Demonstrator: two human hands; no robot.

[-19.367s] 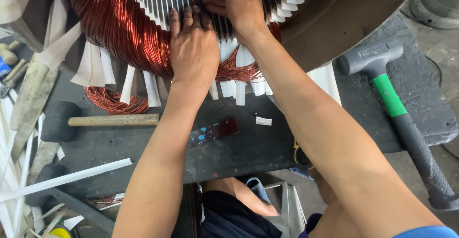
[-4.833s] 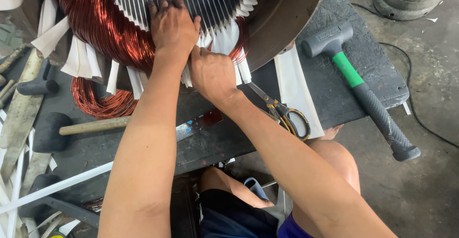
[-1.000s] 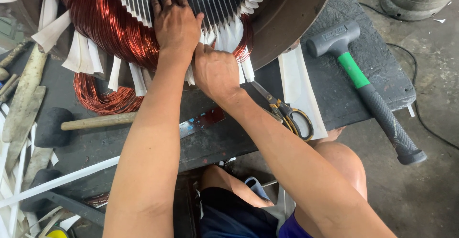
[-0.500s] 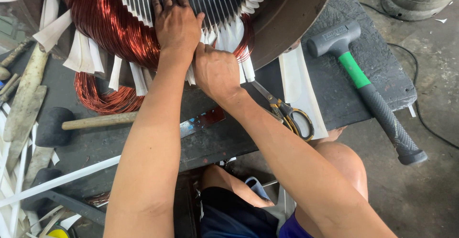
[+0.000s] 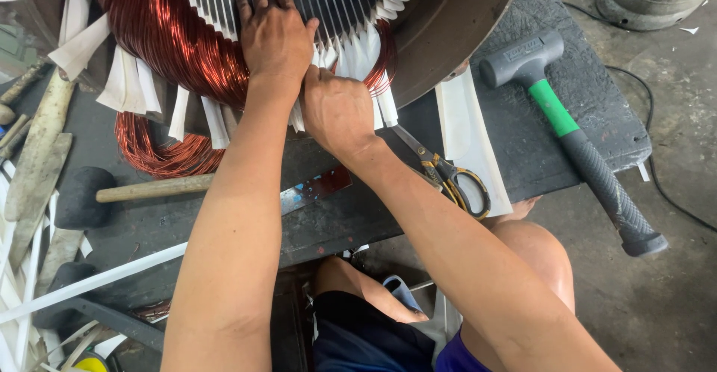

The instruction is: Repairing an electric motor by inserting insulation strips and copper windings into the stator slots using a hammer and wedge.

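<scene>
Far left: worn wooden sticks [image 5: 37, 155] and white strips [image 5: 89, 279] lay along the edge of the dark worktop [image 5: 358, 215].
Mallet: a black-headed mallet [image 5: 82, 196] with a wooden handle lay on the worktop, below the coil.
Loose coil: a loop of copper wire [image 5: 160, 152] hung from the stator onto the worktop.
Stator: a large motor stator [image 5: 448, 36] sat at the top, its slotted core facing the camera, copper windings [image 5: 160, 32] bulging at its left, white paper slips [image 5: 134, 88] sticking out of the slots.
Left hand: the left hand [image 5: 275, 36] lay palm down on the core, fingers spread flat and pressing, gripping nothing.
Right hand: the right hand [image 5: 340, 110], just below the left and touching it, had its grip curled closed at the paper slips on the core's lower edge; I could not tell exactly what it pinched.
Scissors: yellow-handled scissors [image 5: 448, 178] lay just right of the right wrist, on a white sheet [image 5: 467, 129].
Hammer: a dead-blow hammer [image 5: 575, 137] with a green neck and black handle lay at the worktop's right end.
</scene>
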